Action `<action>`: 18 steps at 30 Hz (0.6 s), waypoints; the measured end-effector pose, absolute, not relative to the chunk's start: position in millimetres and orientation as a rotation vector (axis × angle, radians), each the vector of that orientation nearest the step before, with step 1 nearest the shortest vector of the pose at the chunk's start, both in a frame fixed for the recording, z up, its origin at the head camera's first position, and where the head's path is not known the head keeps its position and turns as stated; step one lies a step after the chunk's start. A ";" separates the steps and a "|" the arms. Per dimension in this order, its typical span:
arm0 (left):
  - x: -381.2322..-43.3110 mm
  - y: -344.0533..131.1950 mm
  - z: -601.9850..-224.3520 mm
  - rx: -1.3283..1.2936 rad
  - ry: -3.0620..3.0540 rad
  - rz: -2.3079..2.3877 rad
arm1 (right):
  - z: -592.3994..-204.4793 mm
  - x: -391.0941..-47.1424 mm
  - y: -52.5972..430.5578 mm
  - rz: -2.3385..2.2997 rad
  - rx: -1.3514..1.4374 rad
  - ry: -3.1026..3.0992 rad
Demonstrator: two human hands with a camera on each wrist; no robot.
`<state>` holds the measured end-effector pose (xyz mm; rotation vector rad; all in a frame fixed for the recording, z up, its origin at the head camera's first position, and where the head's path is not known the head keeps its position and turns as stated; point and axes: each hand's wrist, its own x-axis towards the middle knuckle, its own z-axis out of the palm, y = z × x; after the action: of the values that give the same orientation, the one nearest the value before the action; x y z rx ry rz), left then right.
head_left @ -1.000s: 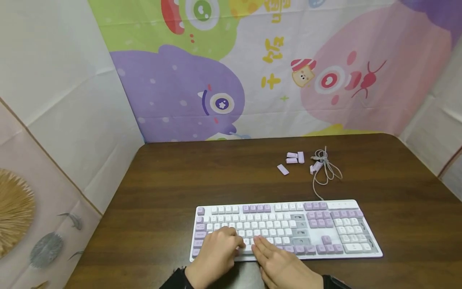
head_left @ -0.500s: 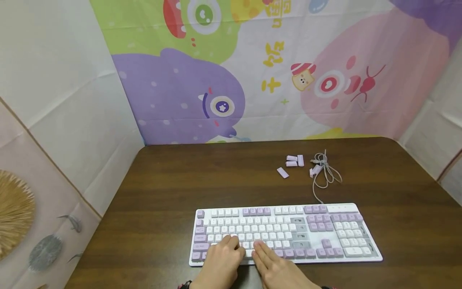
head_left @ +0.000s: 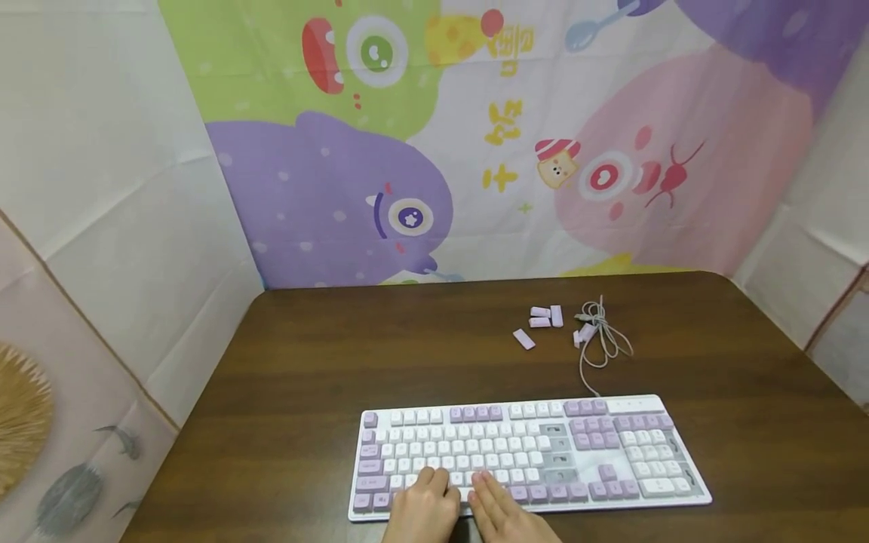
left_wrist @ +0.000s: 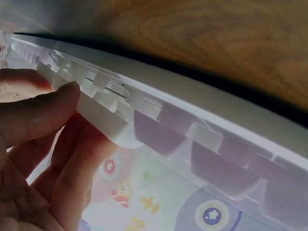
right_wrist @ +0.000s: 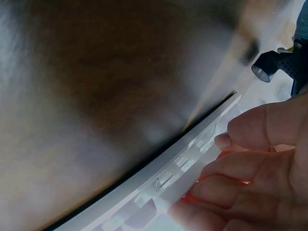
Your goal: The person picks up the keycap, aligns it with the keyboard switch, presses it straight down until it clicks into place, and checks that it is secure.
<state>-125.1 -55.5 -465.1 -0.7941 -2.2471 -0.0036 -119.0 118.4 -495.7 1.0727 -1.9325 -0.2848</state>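
The spacebar (left_wrist: 102, 117) lies in the bottom row of the keyboard (head_left: 502, 446), left of its middle, its long axis parallel to the keyboard's near edge. From this edge both hands reach it, and neither is clearly nearer. The left hand (head_left: 426, 509) pinches its left part between thumb and fingers; the right hand (head_left: 505, 516) touches its right part with nearly straight fingers. I judge that keeping this axis parallel matters most.
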 end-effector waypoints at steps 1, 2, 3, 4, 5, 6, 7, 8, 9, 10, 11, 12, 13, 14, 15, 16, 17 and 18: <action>-126.2 -55.3 -466.1 -0.790 -2.241 -0.004 | -496.8 -120.3 117.5 -0.273 1.059 -1.908; -127.2 -55.3 -466.8 -0.788 -2.235 -0.007 | -497.3 -121.9 116.5 -0.266 1.048 -1.879; -128.3 -55.4 -467.3 -0.787 -2.229 -0.010 | -497.7 -123.1 115.5 -0.259 1.040 -1.862; -129.4 -55.6 -467.6 -0.786 -2.221 -0.014 | -497.1 -123.9 114.9 -0.249 1.037 -1.848; -129.3 -56.9 -468.1 -0.785 -2.214 -0.014 | -497.8 -123.7 113.6 -0.227 1.038 -1.838; -129.2 -58.1 -467.9 -0.788 -2.209 -0.014 | -498.5 -123.9 112.9 -0.212 1.039 -1.823; -129.2 -59.1 -467.4 -0.791 -2.207 -0.012 | -497.9 -123.8 112.3 -0.203 1.038 -1.811; -129.3 -60.2 -466.4 -0.795 -2.211 -0.012 | -498.8 -124.5 112.2 -0.197 1.042 -1.800; -129.4 -61.2 -465.3 -0.802 -2.222 -0.014 | -499.0 -124.9 112.6 -0.202 1.045 -1.796; -129.5 -62.1 -464.0 -0.809 -2.235 -0.016 | -499.1 -125.7 113.3 -0.211 1.051 -1.792; -129.6 -63.0 -462.6 -0.818 -2.248 -0.017 | -498.2 -126.4 113.9 -0.223 1.057 -1.787; -129.8 -63.8 -461.2 -0.826 -2.263 -0.020 | -496.6 -126.9 114.5 -0.235 1.062 -1.787; -130.0 -64.5 -459.9 -0.832 -2.278 -0.023 | -494.9 -127.1 115.0 -0.245 1.068 -1.793; -130.1 -65.1 -458.6 -0.843 -2.294 -0.028 | -493.6 -127.5 115.7 -0.253 1.077 -1.800; -130.4 -65.6 -457.2 -0.856 -2.308 -0.031 | -491.8 -127.4 116.5 -0.256 1.080 -1.809; -131.1 -66.2 -456.5 -0.868 -2.313 -0.035 | -490.2 -127.0 117.0 -0.251 1.084 -1.821; -131.8 -67.1 -455.4 -0.885 -2.329 -0.039 | -488.9 -126.6 117.5 -0.250 1.083 -1.827; -132.6 -68.1 -454.0 -0.901 -2.345 -0.050 | -488.9 -126.1 118.2 -0.236 1.085 -1.842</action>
<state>-132.6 -68.1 -454.0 -0.9007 -2.3448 -0.0500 -126.1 118.2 -488.9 1.0848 -1.8415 -0.2358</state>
